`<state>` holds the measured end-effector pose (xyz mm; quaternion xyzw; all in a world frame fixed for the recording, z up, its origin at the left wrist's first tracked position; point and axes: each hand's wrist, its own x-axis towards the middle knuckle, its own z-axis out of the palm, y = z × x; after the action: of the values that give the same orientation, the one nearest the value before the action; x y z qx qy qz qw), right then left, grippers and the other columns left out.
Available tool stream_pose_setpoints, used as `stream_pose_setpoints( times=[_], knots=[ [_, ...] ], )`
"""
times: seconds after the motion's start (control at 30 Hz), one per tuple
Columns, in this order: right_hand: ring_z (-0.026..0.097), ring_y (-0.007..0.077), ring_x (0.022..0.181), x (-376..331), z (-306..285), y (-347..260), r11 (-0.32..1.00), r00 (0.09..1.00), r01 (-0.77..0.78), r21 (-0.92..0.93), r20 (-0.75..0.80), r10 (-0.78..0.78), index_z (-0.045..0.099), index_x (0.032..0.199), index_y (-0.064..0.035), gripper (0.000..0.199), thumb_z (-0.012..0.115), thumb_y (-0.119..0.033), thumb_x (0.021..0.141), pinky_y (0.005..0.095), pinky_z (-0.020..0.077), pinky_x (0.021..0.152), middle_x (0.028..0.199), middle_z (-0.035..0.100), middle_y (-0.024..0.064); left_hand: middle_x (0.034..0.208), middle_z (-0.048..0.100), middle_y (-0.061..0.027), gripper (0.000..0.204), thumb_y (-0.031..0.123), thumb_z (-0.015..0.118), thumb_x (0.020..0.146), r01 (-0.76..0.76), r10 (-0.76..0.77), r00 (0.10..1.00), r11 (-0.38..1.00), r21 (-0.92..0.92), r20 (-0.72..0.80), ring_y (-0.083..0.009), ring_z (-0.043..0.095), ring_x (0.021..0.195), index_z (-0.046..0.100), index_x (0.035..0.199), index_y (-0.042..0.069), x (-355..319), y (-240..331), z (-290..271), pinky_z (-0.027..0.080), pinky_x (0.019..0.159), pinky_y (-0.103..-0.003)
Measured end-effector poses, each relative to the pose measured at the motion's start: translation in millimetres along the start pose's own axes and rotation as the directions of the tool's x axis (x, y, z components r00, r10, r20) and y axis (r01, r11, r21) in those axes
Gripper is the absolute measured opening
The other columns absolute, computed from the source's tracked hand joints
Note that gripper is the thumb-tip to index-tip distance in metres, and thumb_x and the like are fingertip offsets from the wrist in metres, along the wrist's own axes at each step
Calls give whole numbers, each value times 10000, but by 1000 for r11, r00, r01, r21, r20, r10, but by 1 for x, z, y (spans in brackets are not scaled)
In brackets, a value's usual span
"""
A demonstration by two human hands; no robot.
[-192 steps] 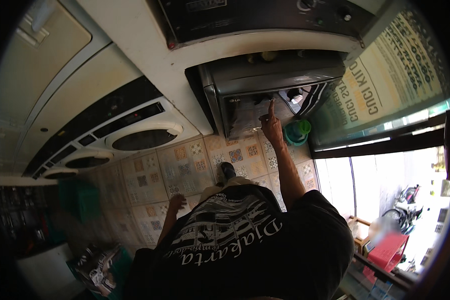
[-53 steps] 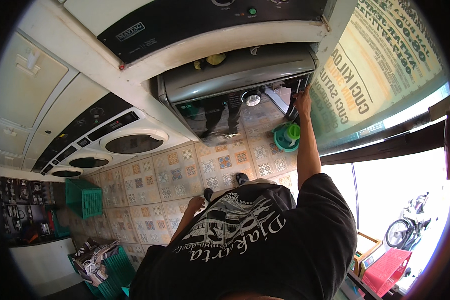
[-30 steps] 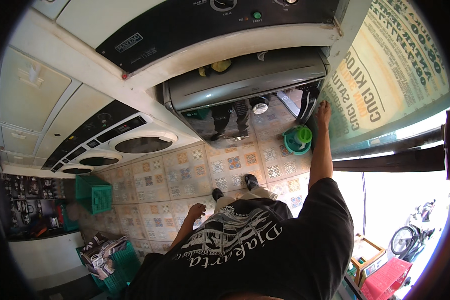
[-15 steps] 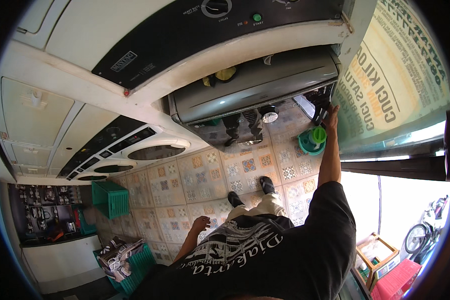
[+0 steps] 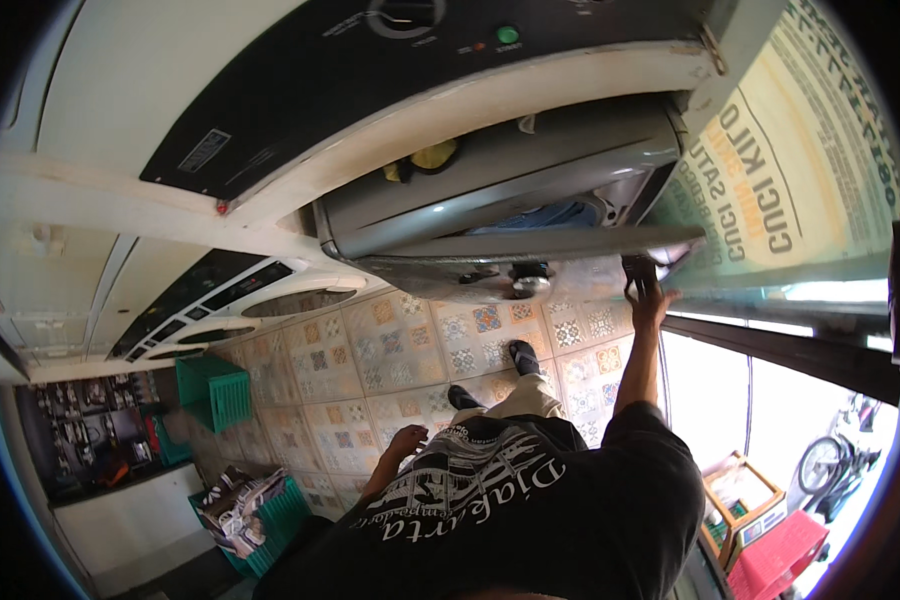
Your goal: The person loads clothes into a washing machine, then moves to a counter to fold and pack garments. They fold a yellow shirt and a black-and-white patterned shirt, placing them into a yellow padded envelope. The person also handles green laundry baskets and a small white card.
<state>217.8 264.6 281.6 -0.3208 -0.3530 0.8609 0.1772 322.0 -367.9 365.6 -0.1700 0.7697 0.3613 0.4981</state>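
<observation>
My right hand [image 5: 649, 298] grips the handle edge of a dark glossy washing machine door [image 5: 440, 275]. The door stands partly ajar from the front of the grey washing machine [image 5: 510, 170]. Behind its upper edge, blue clothing [image 5: 550, 217] shows inside the drum opening. My left hand [image 5: 407, 440] hangs low beside my shirt, over the tiled floor, its fingers loosely bent and apart with nothing in them. A yellow and black item [image 5: 434, 156] lies on top of the machine.
A white dryer with a black control panel [image 5: 400, 70] sits above the washer. More machines [image 5: 300, 300] line the left side. A green basket [image 5: 213, 392] stands on the floor, another with laundry [image 5: 240, 510] nearer me. A glass window [image 5: 760, 220] borders the right.
My right hand has pulled the washing machine door away from the machine, so the blue clothing inside now shows. The green bucket near the hand is now hidden. My left hand stays low.
</observation>
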Motion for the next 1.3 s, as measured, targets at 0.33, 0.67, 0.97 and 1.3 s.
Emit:
stream_pose_setpoints(
  times=[0.33, 0.67, 0.97, 1.3],
  knots=[
    [600, 273, 888, -5, 84, 31, 921, 989, -140, -363, -99, 111, 462, 1186, -12, 731, 361, -646, 837, 427, 494, 717, 1104, 552, 144, 983, 608, -103, 301, 220, 528, 853, -58, -18, 970, 951, -304, -241, -188, 615, 766, 497, 1110, 66, 38, 60, -79, 482, 599, -323],
    [599, 151, 598, -77, 192, -36, 853, 982, -11, -523, 155, 108, 594, 822, -20, 581, 441, -580, 850, 249, 426, 521, 685, 606, 71, 987, 612, -100, 346, 303, 519, 864, -16, 16, 1000, 987, -160, -3, -206, 608, 776, 525, 1113, 62, 79, -39, -13, 485, 634, -365],
    [574, 141, 515, -71, 226, -49, 795, 977, 9, -606, 173, 121, 586, 729, -42, 622, 407, -627, 837, 228, 413, 472, 575, 556, 42, 959, 619, -107, 351, 327, 521, 874, -138, 135, 989, 989, 55, 55, -209, 615, 753, 529, 1090, 50, 77, -71, 16, 484, 598, -370],
    [549, 156, 457, -50, 234, -39, 757, 980, 28, -653, 166, 107, 588, 685, -15, 675, 422, -657, 810, 247, 393, 419, 542, 543, 68, 929, 623, -108, 375, 342, 530, 874, -85, 53, 994, 933, -351, -101, -189, 619, 702, 516, 1097, 42, 64, -34, 6, 473, 557, -352]
  ],
)
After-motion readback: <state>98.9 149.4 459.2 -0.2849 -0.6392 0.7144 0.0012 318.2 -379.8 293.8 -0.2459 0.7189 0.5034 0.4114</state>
